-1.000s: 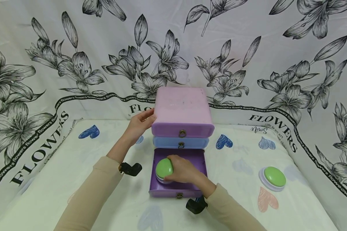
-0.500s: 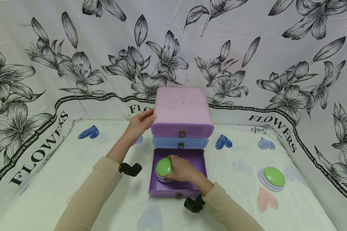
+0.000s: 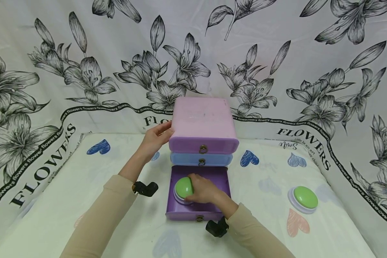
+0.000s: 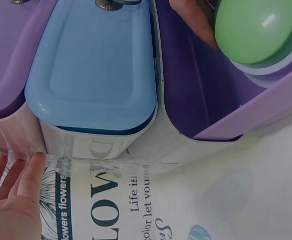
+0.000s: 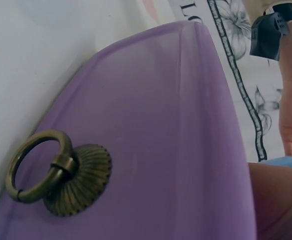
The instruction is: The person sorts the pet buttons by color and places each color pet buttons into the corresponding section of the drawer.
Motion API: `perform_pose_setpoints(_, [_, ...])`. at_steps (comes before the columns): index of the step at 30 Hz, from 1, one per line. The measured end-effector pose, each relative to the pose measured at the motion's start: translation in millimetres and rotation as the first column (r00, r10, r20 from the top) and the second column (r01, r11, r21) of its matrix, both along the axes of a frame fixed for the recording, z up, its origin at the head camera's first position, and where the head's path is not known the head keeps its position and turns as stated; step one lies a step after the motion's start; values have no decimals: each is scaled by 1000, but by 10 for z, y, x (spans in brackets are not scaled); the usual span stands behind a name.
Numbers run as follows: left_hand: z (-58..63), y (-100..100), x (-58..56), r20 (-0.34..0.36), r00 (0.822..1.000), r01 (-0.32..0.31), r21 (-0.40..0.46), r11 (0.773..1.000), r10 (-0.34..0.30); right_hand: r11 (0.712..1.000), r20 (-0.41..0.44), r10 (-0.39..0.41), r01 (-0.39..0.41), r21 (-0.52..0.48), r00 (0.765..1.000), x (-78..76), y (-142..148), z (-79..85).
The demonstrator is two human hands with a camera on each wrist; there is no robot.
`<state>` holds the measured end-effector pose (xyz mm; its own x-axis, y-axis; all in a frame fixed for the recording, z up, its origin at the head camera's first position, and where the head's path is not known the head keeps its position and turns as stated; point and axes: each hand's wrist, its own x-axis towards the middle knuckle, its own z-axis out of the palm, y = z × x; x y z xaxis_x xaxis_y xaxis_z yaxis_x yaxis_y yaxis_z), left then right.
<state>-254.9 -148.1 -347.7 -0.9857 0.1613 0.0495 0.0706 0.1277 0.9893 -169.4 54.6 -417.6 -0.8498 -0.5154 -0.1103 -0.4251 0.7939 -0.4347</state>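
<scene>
A three-tier drawer box (image 3: 204,118) with a pink top stands at the middle back. Its bottom purple drawer (image 3: 169,211) is pulled out; the purple top drawer and blue middle drawer (image 4: 93,65) are closed. Inside the pulled-out drawer, on its left side, is a green-domed push button (image 3: 184,187) with a pale base. My right hand (image 3: 204,189) grips this button from the right, thumb in front. With fairly straight fingers, my left hand (image 3: 155,138) touches the box's left side near the top. The right wrist view mostly shows the drawer front with its ring pull (image 5: 61,170).
A second green-domed push button (image 3: 304,199) sits on the right of the cloth, above a printed pink heart. A heart-patterned white cloth (image 3: 261,229) covers the surface. Behind it hangs a flower-printed curtain (image 3: 245,32). Each wrist carries a black camera (image 3: 146,189).
My right hand and the push button it grips have shifted only very slightly inside the drawer. The left hand and the drawer box have stayed in place.
</scene>
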Motion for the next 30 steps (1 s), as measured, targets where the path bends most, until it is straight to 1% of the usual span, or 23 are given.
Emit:
perform_pose_setpoints(9, [18, -2, -2, 0, 1000, -1, -4, 1000, 1, 1000, 41, -4, 4, -6, 999, -2, 19, 31])
perform_pose_setpoints(13, [17, -3, -2, -1, 1000, 2, -5, 1000, -2, 999, 29, -5, 6, -41, 1000, -19, 44, 66])
perform_pose_setpoints(19, [11, -3, -4, -3, 1000, 2, 4, 1000, -2, 988, -54, -29, 20, -151, 998, -18, 143, 174])
perform_pose_setpoints(23, [11, 0, -3, 0, 1000, -1, 9, 1000, 1, 974, -126, -51, 22, -224, 991, 15, 257, 225])
perform_pose_setpoints(27, [8, 0, -2, 4, 1000, 0, 5, 1000, 0, 961, -211, -85, 24, -276, 974, 41, 422, 213])
perform_pose_setpoints(30, [4, 0, -2, 5, 1000, 0, 1, 1000, 0, 947, -256, -116, 30, -319, 960, 60, 564, 199])
